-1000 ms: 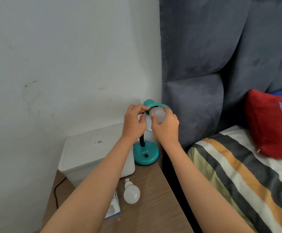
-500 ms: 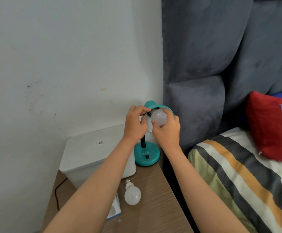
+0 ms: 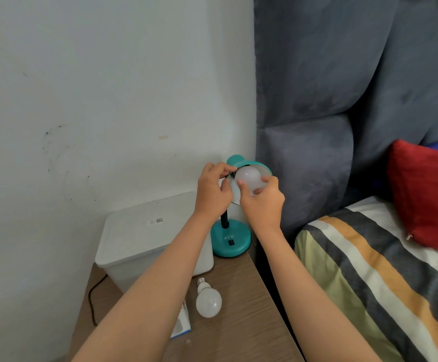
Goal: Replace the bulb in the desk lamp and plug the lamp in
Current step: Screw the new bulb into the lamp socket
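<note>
Right hand [image 3: 262, 202] pinches the bulb [image 3: 247, 178] inside the lamp [image 3: 231, 239] shade; left hand [image 3: 212, 192] grips the shade rim. Spare bulb [image 3: 208, 301] lies on the bench [image 3: 238, 333] by a white box [image 3: 144, 244], bed [image 3: 369, 270] alongside.

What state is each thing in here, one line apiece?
Lamp: upright on the table, shade tilted.
Bulb in the shade: gripped by right hand; whether seated, cannot tell.
Left hand: pinches the shade rim.
Spare bulb: lying loose on table.
White bin: lid closed.
Bulb box: lying flat, mostly hidden.
</note>
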A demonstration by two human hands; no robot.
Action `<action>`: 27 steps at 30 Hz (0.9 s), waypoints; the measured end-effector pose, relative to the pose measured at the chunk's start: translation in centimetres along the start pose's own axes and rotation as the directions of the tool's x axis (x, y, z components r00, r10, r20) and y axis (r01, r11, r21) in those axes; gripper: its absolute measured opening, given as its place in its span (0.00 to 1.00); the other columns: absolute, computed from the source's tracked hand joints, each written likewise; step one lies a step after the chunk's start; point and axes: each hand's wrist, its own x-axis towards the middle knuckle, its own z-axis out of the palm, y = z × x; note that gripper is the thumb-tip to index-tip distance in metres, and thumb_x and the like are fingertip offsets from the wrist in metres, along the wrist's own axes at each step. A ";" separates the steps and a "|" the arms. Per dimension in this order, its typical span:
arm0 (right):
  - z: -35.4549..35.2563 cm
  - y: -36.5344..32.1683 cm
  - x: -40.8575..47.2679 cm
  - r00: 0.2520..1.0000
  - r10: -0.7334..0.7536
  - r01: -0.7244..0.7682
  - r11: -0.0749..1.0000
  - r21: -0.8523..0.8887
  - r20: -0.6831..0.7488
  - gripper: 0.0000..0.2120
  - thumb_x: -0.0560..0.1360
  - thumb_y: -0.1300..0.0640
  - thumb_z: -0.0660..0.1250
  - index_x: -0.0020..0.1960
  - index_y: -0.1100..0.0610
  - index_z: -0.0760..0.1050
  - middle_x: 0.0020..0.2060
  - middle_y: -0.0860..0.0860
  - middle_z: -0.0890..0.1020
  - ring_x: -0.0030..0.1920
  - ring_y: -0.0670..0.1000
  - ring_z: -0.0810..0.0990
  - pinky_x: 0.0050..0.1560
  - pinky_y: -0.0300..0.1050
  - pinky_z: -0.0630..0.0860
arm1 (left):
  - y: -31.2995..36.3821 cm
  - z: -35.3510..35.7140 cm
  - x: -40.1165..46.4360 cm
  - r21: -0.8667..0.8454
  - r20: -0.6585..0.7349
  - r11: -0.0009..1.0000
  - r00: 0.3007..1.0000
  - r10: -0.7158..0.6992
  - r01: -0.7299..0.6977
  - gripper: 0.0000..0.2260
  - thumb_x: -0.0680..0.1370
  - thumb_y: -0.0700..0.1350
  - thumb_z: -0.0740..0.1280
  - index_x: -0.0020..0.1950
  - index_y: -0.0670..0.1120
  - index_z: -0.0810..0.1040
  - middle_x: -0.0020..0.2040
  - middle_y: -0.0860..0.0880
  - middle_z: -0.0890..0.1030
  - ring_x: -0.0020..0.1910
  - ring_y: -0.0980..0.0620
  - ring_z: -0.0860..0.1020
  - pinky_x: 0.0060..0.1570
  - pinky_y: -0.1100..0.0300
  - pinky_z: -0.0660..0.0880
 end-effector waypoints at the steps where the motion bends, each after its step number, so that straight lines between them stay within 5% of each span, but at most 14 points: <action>1: 0.1 0.0 0.0 1.000 0.023 -0.023 1.000 -0.002 -0.004 0.26 0.72 0.48 0.71 0.61 0.63 0.69 0.48 0.58 0.79 0.48 0.56 0.80 0.40 0.35 0.68 | 0.0 0.0 0.0 0.003 0.002 1.000 1.000 -0.002 0.002 0.16 0.72 0.29 0.61 0.51 0.45 0.79 0.47 0.46 0.74 0.46 0.60 0.75 0.49 0.79 0.68; 9: 0.7 0.4 -0.7 0.974 -0.226 0.226 0.974 -0.025 -0.016 0.23 0.72 0.57 0.70 0.66 0.58 0.71 0.56 0.59 0.73 0.50 0.53 0.76 0.47 0.44 0.80 | 0.1 0.0 -0.2 0.006 0.006 1.000 1.000 0.007 -0.007 0.16 0.73 0.29 0.61 0.52 0.45 0.79 0.48 0.46 0.75 0.47 0.57 0.75 0.50 0.79 0.69; 15: 0.6 0.4 0.4 1.000 -0.016 0.016 1.000 -0.012 -0.023 0.25 0.72 0.44 0.69 0.58 0.62 0.69 0.47 0.58 0.80 0.45 0.55 0.80 0.36 0.36 0.70 | 0.1 -0.2 -0.1 0.007 0.003 1.000 1.000 0.003 -0.003 0.16 0.72 0.28 0.61 0.52 0.44 0.79 0.48 0.46 0.75 0.46 0.58 0.75 0.49 0.79 0.68; 19: 0.4 -0.3 -0.3 0.992 -0.124 0.124 0.992 -0.009 -0.018 0.21 0.75 0.52 0.68 0.64 0.58 0.69 0.55 0.56 0.70 0.46 0.48 0.71 0.44 0.40 0.71 | 0.3 -0.2 -0.2 0.003 0.006 1.000 1.000 0.003 -0.003 0.16 0.72 0.28 0.60 0.52 0.44 0.79 0.48 0.46 0.75 0.46 0.58 0.75 0.50 0.79 0.69; 23: 0.4 0.8 -0.5 0.978 -0.202 0.202 0.979 0.003 0.042 0.22 0.72 0.57 0.70 0.64 0.55 0.71 0.54 0.57 0.72 0.47 0.50 0.74 0.46 0.37 0.75 | 0.2 -0.2 -0.3 0.006 0.004 1.000 1.000 -0.005 0.005 0.16 0.72 0.28 0.60 0.52 0.44 0.79 0.48 0.46 0.75 0.47 0.57 0.75 0.49 0.79 0.68; 27: 0.0 0.8 0.2 0.998 -0.041 0.041 0.999 0.009 0.044 0.24 0.72 0.49 0.71 0.62 0.60 0.69 0.47 0.57 0.80 0.40 0.52 0.80 0.31 0.25 0.68 | 0.3 -0.3 -0.2 0.011 0.003 1.000 1.000 -0.013 0.013 0.16 0.72 0.28 0.60 0.52 0.45 0.79 0.48 0.44 0.75 0.47 0.56 0.75 0.49 0.80 0.68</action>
